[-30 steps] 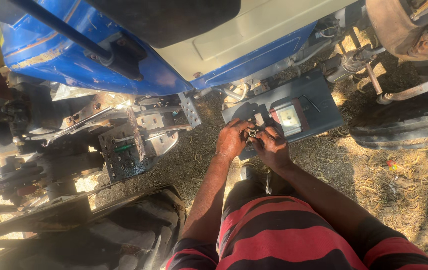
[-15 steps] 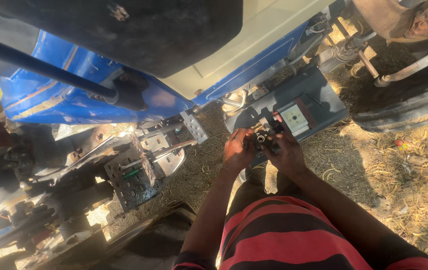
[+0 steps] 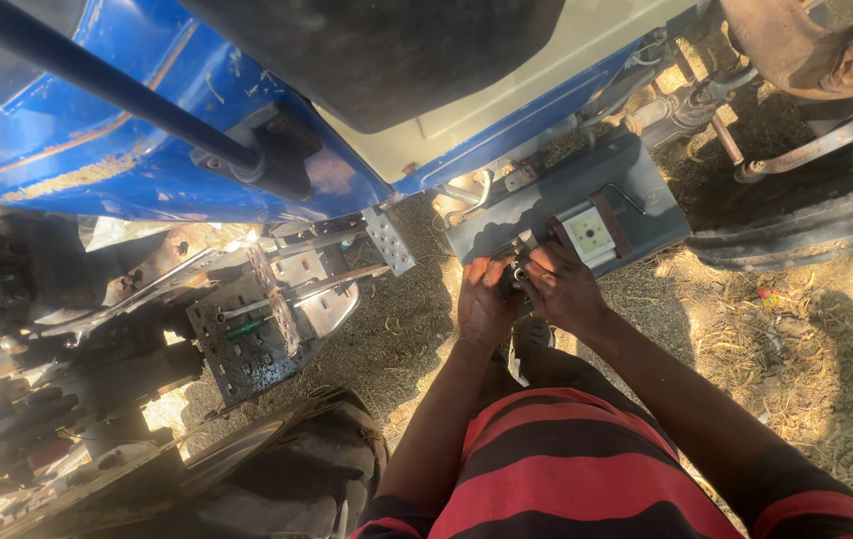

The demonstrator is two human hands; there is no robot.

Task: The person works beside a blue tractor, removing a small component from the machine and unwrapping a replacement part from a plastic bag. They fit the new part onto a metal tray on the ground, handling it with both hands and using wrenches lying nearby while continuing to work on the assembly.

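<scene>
Together, hands clasping small part

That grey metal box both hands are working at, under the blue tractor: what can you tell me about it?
The grey metal box is a flat, rectangular case of painted sheet metal, tilted and set below the tractor's blue body, above straw-strewn ground. On its upper face sits a pale square plate with a round centre, flanked by a dark reddish strip. Sunlight hits its right half; the left lies in shadow. The left hand and right hand meet at its lower edge around a small dark part, too shadowed to identify.
</scene>
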